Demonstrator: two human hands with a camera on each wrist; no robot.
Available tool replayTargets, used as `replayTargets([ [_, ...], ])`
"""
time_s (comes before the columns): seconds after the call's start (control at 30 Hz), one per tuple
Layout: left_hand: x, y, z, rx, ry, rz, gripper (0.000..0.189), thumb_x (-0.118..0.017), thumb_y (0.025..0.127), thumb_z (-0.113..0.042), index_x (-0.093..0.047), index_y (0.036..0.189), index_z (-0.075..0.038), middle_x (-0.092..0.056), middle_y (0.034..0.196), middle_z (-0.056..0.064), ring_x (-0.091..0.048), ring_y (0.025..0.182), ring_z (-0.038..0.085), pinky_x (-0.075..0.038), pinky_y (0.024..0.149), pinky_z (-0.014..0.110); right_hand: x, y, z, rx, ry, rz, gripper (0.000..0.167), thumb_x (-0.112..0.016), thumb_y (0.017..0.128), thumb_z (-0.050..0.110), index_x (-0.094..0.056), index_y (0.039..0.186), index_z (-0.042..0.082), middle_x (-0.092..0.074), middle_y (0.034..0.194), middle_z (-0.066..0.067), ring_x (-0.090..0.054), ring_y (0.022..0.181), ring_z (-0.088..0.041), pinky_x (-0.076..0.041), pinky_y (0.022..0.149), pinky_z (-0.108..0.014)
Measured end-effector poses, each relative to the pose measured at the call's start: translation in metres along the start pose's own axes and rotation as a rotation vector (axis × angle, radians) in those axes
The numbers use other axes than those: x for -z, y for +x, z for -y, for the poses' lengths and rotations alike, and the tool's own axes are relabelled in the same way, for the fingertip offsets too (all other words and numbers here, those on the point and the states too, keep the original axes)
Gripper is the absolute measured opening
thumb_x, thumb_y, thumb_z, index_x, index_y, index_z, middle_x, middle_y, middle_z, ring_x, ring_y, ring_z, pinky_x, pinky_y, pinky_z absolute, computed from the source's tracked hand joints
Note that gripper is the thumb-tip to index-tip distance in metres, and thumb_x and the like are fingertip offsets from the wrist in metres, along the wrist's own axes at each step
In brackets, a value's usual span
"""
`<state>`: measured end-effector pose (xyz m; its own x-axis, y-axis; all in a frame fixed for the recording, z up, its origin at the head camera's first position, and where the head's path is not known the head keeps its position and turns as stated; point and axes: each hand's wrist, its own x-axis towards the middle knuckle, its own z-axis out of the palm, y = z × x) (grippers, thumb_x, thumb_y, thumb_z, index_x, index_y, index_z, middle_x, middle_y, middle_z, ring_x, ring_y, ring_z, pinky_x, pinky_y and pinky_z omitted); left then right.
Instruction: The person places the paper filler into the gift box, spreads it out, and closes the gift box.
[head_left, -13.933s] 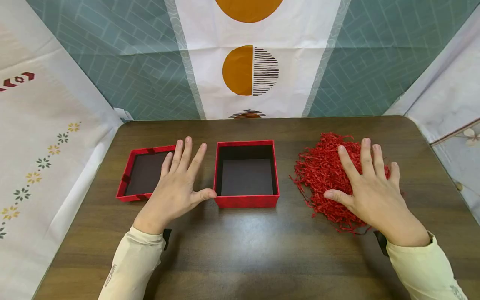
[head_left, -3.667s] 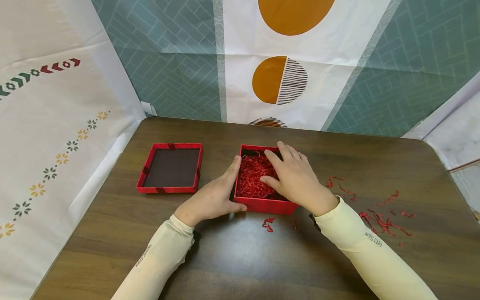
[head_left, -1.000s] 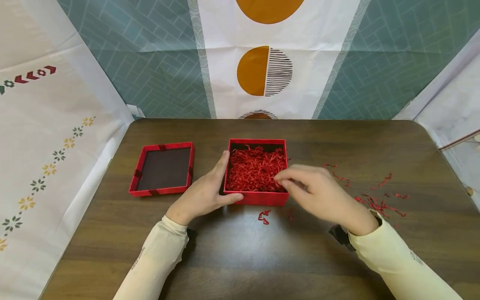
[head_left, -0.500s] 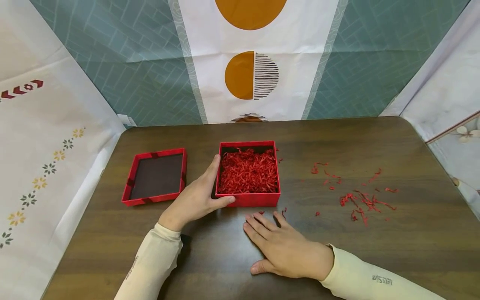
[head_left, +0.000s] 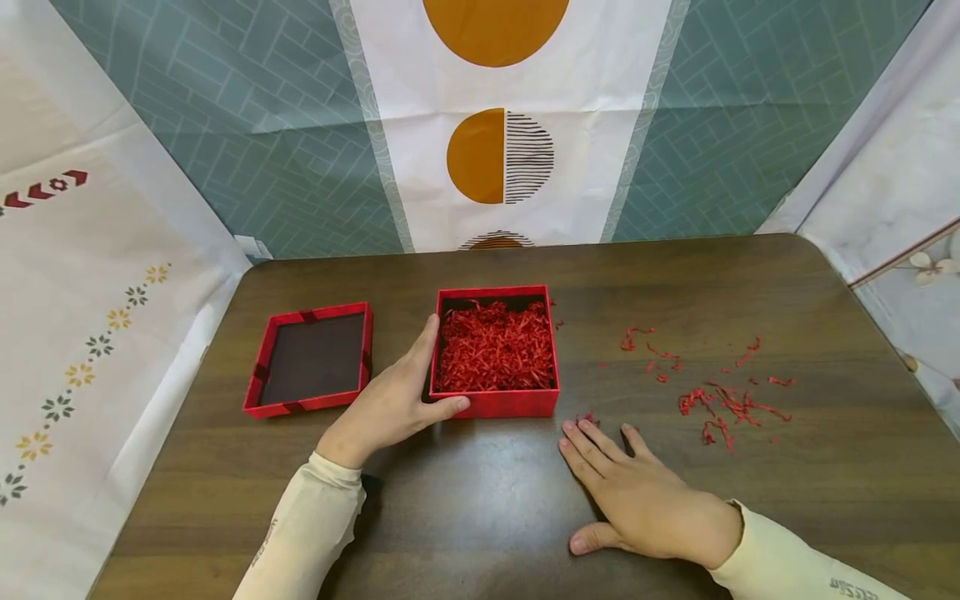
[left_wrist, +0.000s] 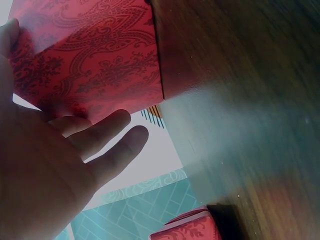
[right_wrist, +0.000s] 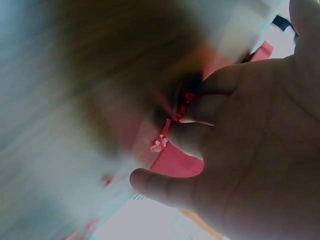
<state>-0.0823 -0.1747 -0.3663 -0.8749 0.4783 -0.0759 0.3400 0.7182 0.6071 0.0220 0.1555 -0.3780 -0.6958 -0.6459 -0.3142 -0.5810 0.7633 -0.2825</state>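
Evidently, tidying is under way at the table [head_left: 465, 525], where a person's left hand [head_left: 386, 412] braces an open red box [head_left: 495, 406], thumb laid on the front wall and extended fingers along the left side, pinching nothing that the views show. The box stands just beyond that thumb, with shredded red paper [head_left: 495, 348] filling it to a little below the rim. Closer to the person, the right hand [head_left: 637, 496] lies palm down, thumb spread wide and fingers nearly straight, its fingertips at a few loose strands [head_left: 587, 418] near the box's front right corner; whether any are trapped under the fingers, the views do not settle.

Beyond the right hand and to its right lie scattered strands [head_left: 731, 406], well apart from the box. On the left hand's outer side, a matching lid [head_left: 315, 358] rests with its hollow face up; whether it touches the hand cannot be told.

The step in hand looks to be rounding up strays after the filling. By the same reading, the next move calls for the right fingers to gather and pinch those strands and lift them over the rim, with the left hand as steady brace.
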Motion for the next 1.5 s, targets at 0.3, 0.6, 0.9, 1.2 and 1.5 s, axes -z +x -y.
replayTargets([
  [0.3,0.001,-0.001,0.001,0.001,-0.037,0.000,0.114,-0.065,0.089,-0.065,0.011,0.162,-0.023,-0.002,0.167,-0.001,-0.023,0.149,0.021,-0.030,0.115,0.044,-0.003,-0.032,-0.055,-0.202,-0.088,-0.128,0.112,-0.042,0.085,0.082,-0.024,0.159,-0.001,-0.014,0.165,-0.022,-0.013,0.150,-0.042,-0.016,0.106,-0.076],
  [0.6,0.003,-0.002,0.003,0.002,-0.053,0.001,0.114,-0.063,0.089,-0.068,0.014,0.161,-0.024,0.001,0.167,-0.002,-0.020,0.149,0.021,-0.029,0.115,0.044,0.014,-0.027,-0.071,-0.267,-0.109,-0.174,0.110,-0.048,0.089,0.077,-0.016,0.160,-0.002,-0.008,0.165,-0.026,-0.008,0.150,-0.046,-0.015,0.103,-0.079],
  [0.9,0.000,-0.002,0.005,0.001,-0.049,0.004,0.114,-0.062,0.088,-0.069,0.013,0.161,-0.023,0.001,0.167,-0.002,-0.020,0.149,0.021,-0.029,0.116,0.044,0.069,0.071,-0.086,-0.237,-0.065,-0.138,0.086,-0.052,0.103,0.051,-0.015,0.160,-0.002,-0.004,0.166,-0.024,-0.005,0.149,-0.049,-0.014,0.105,-0.078],
  [1.2,-0.004,-0.001,0.003,-0.009,-0.068,0.009,0.114,-0.064,0.089,-0.067,0.014,0.161,-0.025,0.000,0.168,-0.002,-0.021,0.149,0.020,-0.029,0.115,0.044,0.086,0.142,-0.101,-0.154,-0.054,-0.029,0.067,-0.042,0.108,0.030,-0.014,0.160,0.000,-0.006,0.166,-0.022,-0.008,0.151,-0.042,-0.019,0.108,-0.074],
  [1.5,-0.003,-0.001,0.002,-0.007,-0.060,0.009,0.115,-0.065,0.088,-0.067,0.014,0.161,-0.024,0.002,0.167,-0.002,-0.019,0.150,0.020,-0.028,0.116,0.044,0.073,0.126,-0.099,-0.124,-0.029,0.036,0.068,-0.044,0.107,0.032,-0.015,0.160,0.001,-0.010,0.165,-0.021,-0.013,0.151,-0.040,-0.021,0.109,-0.072],
])
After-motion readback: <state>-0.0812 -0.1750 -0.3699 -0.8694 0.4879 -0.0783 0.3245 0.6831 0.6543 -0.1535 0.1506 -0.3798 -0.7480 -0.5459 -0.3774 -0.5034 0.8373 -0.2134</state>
